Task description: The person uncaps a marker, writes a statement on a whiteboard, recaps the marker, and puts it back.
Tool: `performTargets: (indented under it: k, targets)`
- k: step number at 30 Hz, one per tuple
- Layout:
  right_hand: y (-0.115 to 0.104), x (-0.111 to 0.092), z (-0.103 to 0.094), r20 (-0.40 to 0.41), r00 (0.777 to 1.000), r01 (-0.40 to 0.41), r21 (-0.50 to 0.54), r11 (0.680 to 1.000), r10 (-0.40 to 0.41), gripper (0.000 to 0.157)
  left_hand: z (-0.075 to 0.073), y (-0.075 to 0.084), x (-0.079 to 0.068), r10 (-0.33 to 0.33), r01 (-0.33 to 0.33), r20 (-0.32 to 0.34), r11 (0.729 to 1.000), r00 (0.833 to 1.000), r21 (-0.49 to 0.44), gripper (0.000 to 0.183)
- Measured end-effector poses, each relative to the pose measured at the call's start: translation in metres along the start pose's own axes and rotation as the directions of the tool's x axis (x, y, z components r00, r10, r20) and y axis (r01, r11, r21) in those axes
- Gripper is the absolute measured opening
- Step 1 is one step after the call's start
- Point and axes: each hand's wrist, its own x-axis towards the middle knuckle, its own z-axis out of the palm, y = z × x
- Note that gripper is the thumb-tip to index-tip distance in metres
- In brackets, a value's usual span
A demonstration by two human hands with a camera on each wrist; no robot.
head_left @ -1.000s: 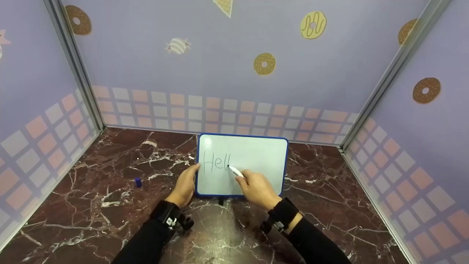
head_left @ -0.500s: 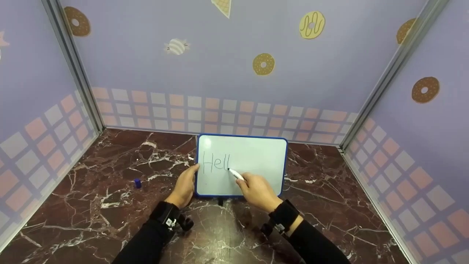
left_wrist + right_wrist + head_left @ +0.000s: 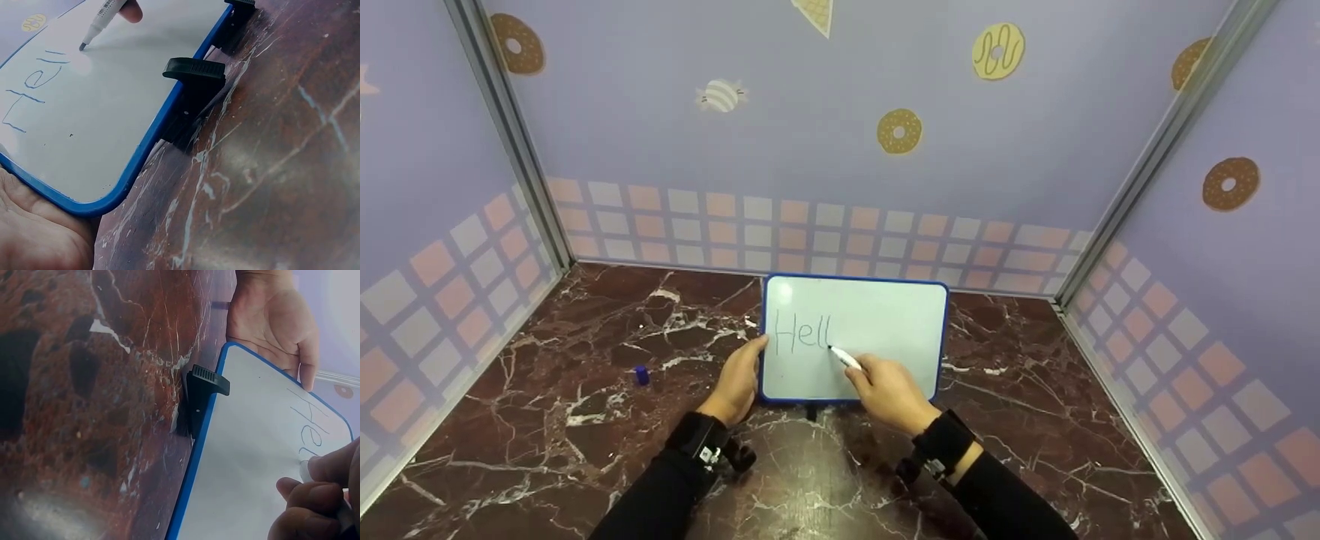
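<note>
White marker (image 3: 844, 357), seemingly black-tipped; blue-framed whiteboard (image 3: 889, 319); white-veined maroon tabletop (image 3: 540, 457)

The blue-framed whiteboard (image 3: 889, 319) stood on its long edge in dark clips (image 3: 197, 70), showing "Hell" in thin letters (image 3: 804, 334). The white marker (image 3: 846, 358), uncapped, was slanting, its tip near the last letter.

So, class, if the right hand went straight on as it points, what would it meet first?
Most likely the whiteboard, near the last stroke of the writing. The right hand holds the marker tip-first towards it; whether it already touches is hard to tell.
</note>
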Motion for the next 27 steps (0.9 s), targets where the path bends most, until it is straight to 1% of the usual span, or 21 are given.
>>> performTargets:
  k: [5,12,17,21,27]
  targets:
    - [-0.0003,-0.0007,-0.0004,-0.002,1.0,0.002,-0.006,1.0,-0.002,0.021,-0.0002,0.0005,-0.0002,0.003,-0.003,0.009,1.0,1.0,0.004,0.052]
    - [-0.0004,-0.0009,-0.002,0.018,1.0,0.009,-0.02,1.0,-0.008,0.022,-0.0028,0.0014,-0.0009,-0.016,0.014,0.053,0.999,0.998,0.03,0.054]
    - [-0.0006,-0.0012,-0.0022,0.01,1.0,0.022,-0.021,1.0,-0.021,0.021,-0.0018,0.0009,-0.0004,-0.011,0.01,0.04,1.0,0.999,0.018,0.053]
    - [-0.0002,-0.0018,-0.0028,0.003,1.0,0.023,0.0,1.0,-0.023,0.02,-0.0007,0.0009,-0.0004,-0.011,0.011,0.029,1.0,1.0,0.002,0.053]
    - [0.0001,-0.0004,-0.0054,-0.032,0.999,0.035,0.011,0.999,-0.034,0.02,-0.0007,0.0012,-0.0003,-0.013,0.013,0.018,1.0,1.0,0.017,0.053]
